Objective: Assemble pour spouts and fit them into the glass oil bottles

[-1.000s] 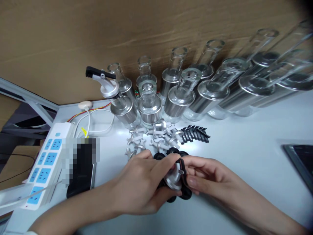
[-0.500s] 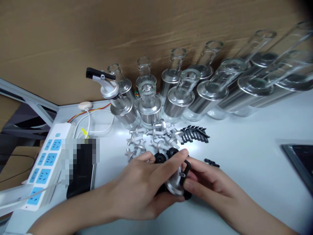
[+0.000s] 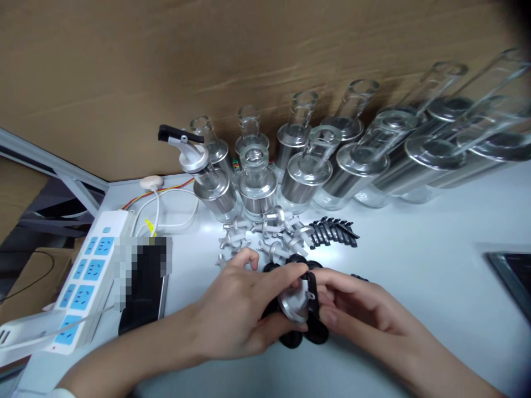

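Note:
My left hand (image 3: 244, 309) pinches a silver pourer spout (image 3: 293, 304) between thumb and fingers. A black lever (image 3: 312, 298) stands against the spout's right side, and my right hand (image 3: 360, 307) grips it with thumb and fingertips. Round black stopper parts (image 3: 291, 338) lie below and behind the hands, partly hidden by them. Beyond the hands is a pile of loose silver pourer spouts (image 3: 274, 249). Just right of that pile, several black levers (image 3: 332, 232) lie in a row.
Glass bottles with metal sleeves (image 3: 305, 171) stand in two rows along the cardboard wall (image 3: 257, 50). One bottle carries a fitted pourer with a black lever (image 3: 191, 152). At left are a white power strip (image 3: 89, 276) and a dark phone-like object (image 3: 145, 293); a dark-screened device (image 3: 514, 276) lies at right.
The black lever has swung closer against the silver spout and now sits more upright. My right fingers have shifted with it. The whole view has moved slightly.

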{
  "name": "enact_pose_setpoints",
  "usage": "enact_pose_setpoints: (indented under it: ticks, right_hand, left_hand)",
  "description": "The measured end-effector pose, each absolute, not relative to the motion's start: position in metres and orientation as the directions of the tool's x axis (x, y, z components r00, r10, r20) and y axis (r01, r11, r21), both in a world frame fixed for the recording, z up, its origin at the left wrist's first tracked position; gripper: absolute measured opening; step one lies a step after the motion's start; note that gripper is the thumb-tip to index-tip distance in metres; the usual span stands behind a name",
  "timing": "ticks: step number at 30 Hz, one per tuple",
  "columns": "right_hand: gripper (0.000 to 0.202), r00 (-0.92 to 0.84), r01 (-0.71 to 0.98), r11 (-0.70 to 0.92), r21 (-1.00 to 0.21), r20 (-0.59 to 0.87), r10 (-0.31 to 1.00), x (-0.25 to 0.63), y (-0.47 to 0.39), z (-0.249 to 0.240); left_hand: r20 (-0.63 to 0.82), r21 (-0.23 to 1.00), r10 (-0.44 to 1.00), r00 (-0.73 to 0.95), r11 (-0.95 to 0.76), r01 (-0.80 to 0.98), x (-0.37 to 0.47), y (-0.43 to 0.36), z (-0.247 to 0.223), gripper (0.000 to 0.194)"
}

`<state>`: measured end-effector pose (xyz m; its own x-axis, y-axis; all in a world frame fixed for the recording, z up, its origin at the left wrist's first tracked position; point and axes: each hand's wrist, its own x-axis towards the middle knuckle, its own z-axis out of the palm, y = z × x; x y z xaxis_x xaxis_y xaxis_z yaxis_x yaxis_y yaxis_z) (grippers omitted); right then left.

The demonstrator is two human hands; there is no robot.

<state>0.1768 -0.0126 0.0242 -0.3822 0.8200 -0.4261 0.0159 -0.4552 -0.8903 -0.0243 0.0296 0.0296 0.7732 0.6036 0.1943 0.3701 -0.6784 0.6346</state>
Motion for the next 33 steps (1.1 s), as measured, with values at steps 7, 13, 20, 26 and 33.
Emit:
enact_pose_setpoints:
  ticks: [7, 13, 20, 26, 33]
  right_hand:
    - [0.034, -0.397, 0.023, -0.447, -0.894, -0.418, 0.817, 0.178, -0.011, 0.024]
    - [0.04, -0.362, 0.033, -0.4, -0.916, -0.384, 0.849, 0.172, -0.015, 0.025]
    - [0.043, -0.367, 0.054, -0.345, -0.937, -0.34, 0.866, 0.174, -0.014, 0.021]
    - [0.038, -0.374, -0.038, -0.368, -0.929, -0.329, 0.867, 0.174, -0.01, 0.02]
    - [0.037, -0.391, -0.102, -0.378, -0.92, -0.313, 0.866, 0.172, -0.013, 0.017]
  left_hand:
    - [0.222, 0.596, 0.599, 0.769, -0.707, 0.379, -0.025, 0.029, 0.028, 0.036]
    - [0.191, 0.62, 0.567, 0.802, -0.703, 0.349, -0.021, 0.024, 0.029, 0.05]
    - [0.156, 0.646, 0.599, 0.785, -0.663, 0.378, -0.023, 0.024, 0.036, 0.042]
    - [0.159, 0.637, 0.629, 0.761, -0.655, 0.407, -0.022, 0.023, 0.034, 0.047]
    - [0.162, 0.646, 0.617, 0.77, -0.656, 0.39, -0.022, 0.022, 0.037, 0.044]
